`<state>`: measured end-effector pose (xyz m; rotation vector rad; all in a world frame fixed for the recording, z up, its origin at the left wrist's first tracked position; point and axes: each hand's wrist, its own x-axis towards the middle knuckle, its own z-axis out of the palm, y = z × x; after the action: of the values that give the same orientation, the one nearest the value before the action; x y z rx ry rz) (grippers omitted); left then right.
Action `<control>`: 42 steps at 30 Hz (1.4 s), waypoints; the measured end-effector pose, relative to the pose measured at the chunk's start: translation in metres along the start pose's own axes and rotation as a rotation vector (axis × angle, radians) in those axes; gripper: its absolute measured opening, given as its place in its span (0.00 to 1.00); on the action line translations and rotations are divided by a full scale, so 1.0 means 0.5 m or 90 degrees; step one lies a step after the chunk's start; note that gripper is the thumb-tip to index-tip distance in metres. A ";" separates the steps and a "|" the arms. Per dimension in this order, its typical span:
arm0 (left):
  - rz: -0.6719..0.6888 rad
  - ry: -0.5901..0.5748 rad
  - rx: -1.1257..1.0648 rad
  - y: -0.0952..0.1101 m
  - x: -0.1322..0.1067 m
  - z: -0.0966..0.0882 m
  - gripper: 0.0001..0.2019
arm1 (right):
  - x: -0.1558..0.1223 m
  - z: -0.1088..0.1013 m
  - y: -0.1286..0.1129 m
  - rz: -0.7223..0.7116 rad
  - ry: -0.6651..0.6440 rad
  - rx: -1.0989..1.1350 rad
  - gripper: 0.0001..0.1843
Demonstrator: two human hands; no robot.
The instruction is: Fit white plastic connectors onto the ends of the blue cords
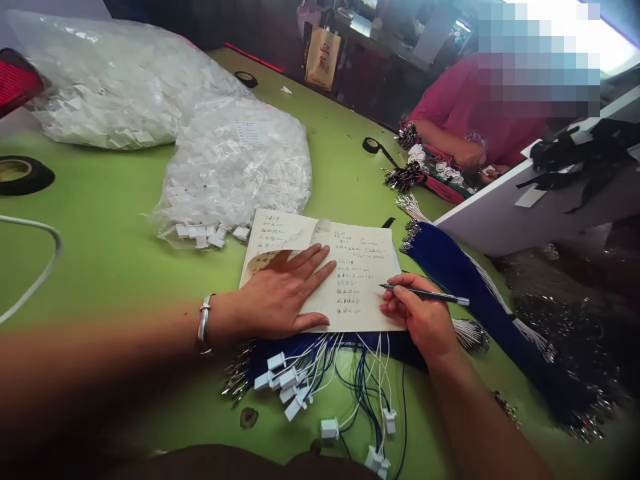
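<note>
White connectors (330,428) on blue wires (361,390) lie nearest, partly under the open notebook (367,313). Left hand (280,297) presses flat on its page, fingers spread; right hand (420,321) pinches a pen (430,294) at the page edge.

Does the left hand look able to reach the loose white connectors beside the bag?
Probably yes: the left hand lies flat and empty on the notebook, and only bare table lies between it and the connectors.

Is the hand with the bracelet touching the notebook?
Touching. The head view shows the left hand lying flat, palm down, on the open notebook page; the right hand holds a pen.
</note>
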<state>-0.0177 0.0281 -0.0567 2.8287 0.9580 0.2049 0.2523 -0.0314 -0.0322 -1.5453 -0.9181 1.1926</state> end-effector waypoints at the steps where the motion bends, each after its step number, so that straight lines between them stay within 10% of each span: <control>1: 0.004 -0.015 0.005 0.001 -0.001 0.000 0.43 | -0.005 -0.001 0.001 0.001 0.001 -0.005 0.15; 42: -0.012 0.007 -0.058 0.013 -0.050 -0.003 0.34 | -0.020 0.036 0.018 -0.376 0.034 -0.436 0.06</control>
<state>-0.0338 0.0077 -0.0561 2.7375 0.9511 0.2553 0.2324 -0.0387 -0.0395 -1.6187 -1.7140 0.4185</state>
